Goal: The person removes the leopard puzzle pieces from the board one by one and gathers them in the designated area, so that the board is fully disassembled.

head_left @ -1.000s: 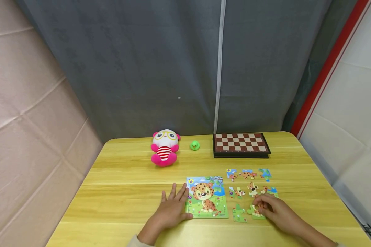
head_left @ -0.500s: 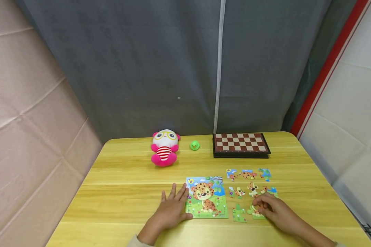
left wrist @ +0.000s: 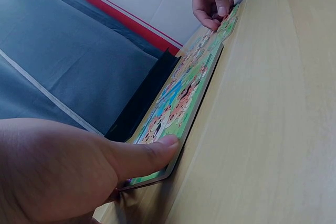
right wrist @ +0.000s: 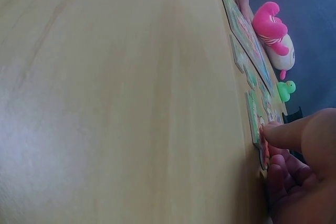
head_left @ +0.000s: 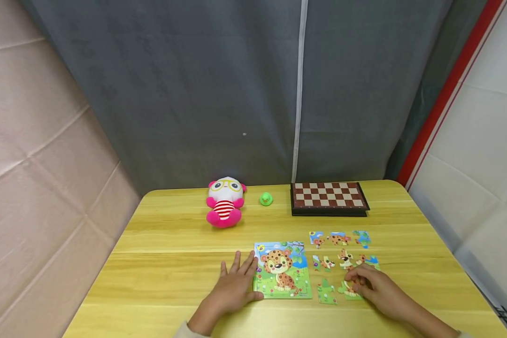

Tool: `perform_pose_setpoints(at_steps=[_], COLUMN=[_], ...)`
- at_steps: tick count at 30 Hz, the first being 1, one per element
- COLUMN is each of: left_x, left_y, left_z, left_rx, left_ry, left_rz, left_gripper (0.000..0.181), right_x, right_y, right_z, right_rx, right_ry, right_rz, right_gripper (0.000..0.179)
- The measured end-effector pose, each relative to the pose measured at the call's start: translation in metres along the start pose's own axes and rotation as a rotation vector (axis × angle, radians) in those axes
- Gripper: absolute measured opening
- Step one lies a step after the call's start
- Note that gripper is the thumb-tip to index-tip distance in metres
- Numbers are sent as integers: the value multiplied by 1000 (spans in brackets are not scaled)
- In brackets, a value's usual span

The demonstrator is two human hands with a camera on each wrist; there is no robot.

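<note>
A square board [head_left: 280, 270] with a cartoon leopard picture lies flat on the table. My left hand [head_left: 235, 287] is spread along its left edge, fingers straight, the thumb [left wrist: 163, 148] resting on the near corner. To the board's right, loose jigsaw pieces are laid out in three rows. My right hand [head_left: 376, 287] pinches a green and orange jigsaw piece [head_left: 349, 294] in the nearest row between thumb and curled fingers, low at the table. Left of that piece lies a green jigsaw piece [head_left: 327, 292]. The hand partly covers the middle-row piece [head_left: 372, 261] behind it.
At the back of the table [head_left: 160, 263] sit a pink and white plush toy [head_left: 225, 202], a small green rubber duck [head_left: 266, 199] and a folded chessboard [head_left: 329, 195]. A grey curtain [head_left: 194, 94] hangs behind, with pale panels at both sides.
</note>
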State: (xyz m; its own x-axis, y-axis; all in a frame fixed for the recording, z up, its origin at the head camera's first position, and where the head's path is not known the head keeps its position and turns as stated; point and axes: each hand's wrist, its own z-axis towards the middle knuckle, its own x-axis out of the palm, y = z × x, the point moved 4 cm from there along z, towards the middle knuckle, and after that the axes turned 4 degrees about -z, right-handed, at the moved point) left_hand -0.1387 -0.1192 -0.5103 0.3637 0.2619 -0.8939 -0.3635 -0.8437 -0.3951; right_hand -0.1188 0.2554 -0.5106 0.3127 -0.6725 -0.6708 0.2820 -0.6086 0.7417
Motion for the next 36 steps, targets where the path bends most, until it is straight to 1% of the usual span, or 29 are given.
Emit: perform_pose_setpoints(at_steps=[5,10,17,21,26,32,36], left_x=[0,1,0,-1,-1,-1,-1], left_y=[0,1,0,0,0,-1,-1], left_z=[0,0,0,0,0,1,1], left_rx=[0,1,2,3,7,9,6], left_ry=[2,4,3,2,1,0,2], left_rz=[-6,-4,0,1,0,-5,0], left_gripper=[96,96,97,97,97,96,97], right_x=[0,-1,-4,-5,-5,-1,5], right_y=[-1,0,4,7,11,16,19], right_z=[1,3,6,9,15,24,31], right_rx=[-1,-19,8,-1,-31,0,-3], right_ry=[11,22,52,58,33,58,58], right_rz=[20,45,60,59,36,79,78], right_gripper=[17,18,19,21,22,25,28])
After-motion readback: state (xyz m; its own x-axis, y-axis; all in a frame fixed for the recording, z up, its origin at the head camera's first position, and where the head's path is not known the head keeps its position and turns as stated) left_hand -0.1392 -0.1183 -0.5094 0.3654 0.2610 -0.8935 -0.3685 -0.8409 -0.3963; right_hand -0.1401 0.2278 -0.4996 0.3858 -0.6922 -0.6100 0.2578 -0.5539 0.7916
